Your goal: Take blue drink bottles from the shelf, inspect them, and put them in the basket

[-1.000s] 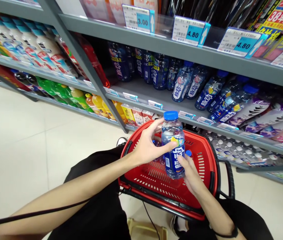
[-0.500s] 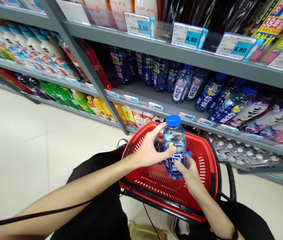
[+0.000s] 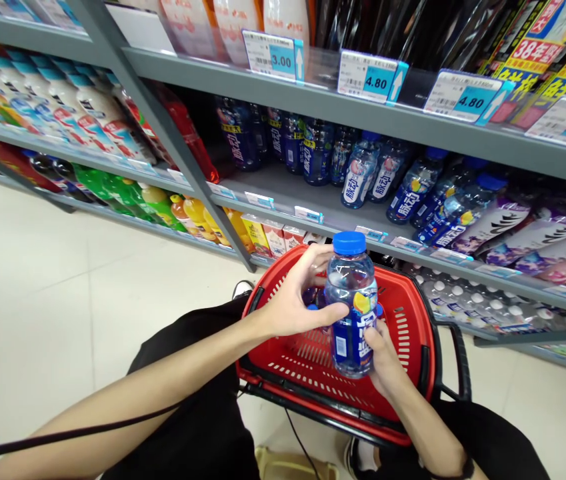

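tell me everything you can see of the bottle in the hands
The bottle looks like clear, bluish plastic, with a ribbed blue cap on. Its blue label has large white characters, a yellow fruit picture and a pale barcode patch. It looks full to near the shoulder. It is held nearly upright, cap up, above the red basket, in front of the shelves. The left hand grips its upper side, thumb across the front; the right hand holds it lower down, thumb on the label.

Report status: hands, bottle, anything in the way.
Left hand and right hand both on blue-capped bottle. Bottle upright above red basket. Nothing seen blocking the bottle; basket interior partly hidden.
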`<act>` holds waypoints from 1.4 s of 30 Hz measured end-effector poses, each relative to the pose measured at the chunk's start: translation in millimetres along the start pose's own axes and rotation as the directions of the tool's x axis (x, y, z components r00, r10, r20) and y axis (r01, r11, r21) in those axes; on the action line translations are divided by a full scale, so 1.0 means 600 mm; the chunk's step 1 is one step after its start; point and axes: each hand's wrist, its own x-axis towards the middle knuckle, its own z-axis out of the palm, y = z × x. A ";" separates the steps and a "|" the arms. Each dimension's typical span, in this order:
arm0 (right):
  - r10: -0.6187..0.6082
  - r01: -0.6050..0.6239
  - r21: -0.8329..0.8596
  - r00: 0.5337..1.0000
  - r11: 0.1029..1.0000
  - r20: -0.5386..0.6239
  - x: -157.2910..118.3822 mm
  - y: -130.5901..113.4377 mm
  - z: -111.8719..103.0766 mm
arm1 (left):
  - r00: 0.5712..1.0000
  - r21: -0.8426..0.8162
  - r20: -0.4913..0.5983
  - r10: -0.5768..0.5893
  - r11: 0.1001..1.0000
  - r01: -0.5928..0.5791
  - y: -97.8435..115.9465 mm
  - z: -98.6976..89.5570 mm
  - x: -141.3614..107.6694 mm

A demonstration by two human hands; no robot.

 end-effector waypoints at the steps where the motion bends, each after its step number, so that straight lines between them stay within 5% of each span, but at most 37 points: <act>1: 0.030 -0.030 0.016 0.999 0.999 0.022 -0.001 0.004 -0.001 | 1.000 -0.029 0.022 -0.006 1.000 0.006 0.004 0.002 0.000; 5: 0.130 -0.139 0.069 0.984 0.988 0.124 -0.003 0.005 0.004 | 0.995 -0.057 0.061 -0.073 0.995 0.077 0.006 0.009 -0.005; 10: 0.159 -0.162 -0.007 0.959 0.987 0.233 0.001 -0.018 0.017 | 0.991 -0.079 -0.053 -0.123 0.990 0.119 -0.005 0.013 -0.006; 17: -0.094 0.173 -0.289 0.959 0.942 0.269 0.019 -0.034 0.014 | 0.964 0.042 -0.225 -0.139 0.987 0.152 -0.010 0.004 0.007; 21: -0.198 0.267 -0.381 0.957 0.885 0.211 0.030 -0.024 0.012 | 0.953 0.156 -0.273 -0.129 0.972 0.176 -0.016 0.005 0.004; 25: -0.183 0.277 -0.361 0.945 0.891 0.273 0.028 -0.032 0.008 | 0.974 0.298 -0.212 -0.075 0.945 0.138 -0.008 0.005 0.006; 31: -0.103 0.202 -0.264 0.933 0.943 0.345 0.010 -0.068 0.001 | 0.987 0.131 -0.040 -0.156 0.978 0.160 -0.002 -0.018 0.013; 36: -0.025 0.111 -0.194 0.918 0.975 0.397 0.012 -0.059 -0.007 | 0.991 0.052 0.040 -0.124 0.991 0.122 -0.007 -0.022 0.006; 42: 0.036 -0.022 -0.119 0.992 0.993 0.118 0.012 -0.013 -0.018 | 0.989 0.089 0.038 -0.144 0.986 0.140 -0.006 -0.007 -0.004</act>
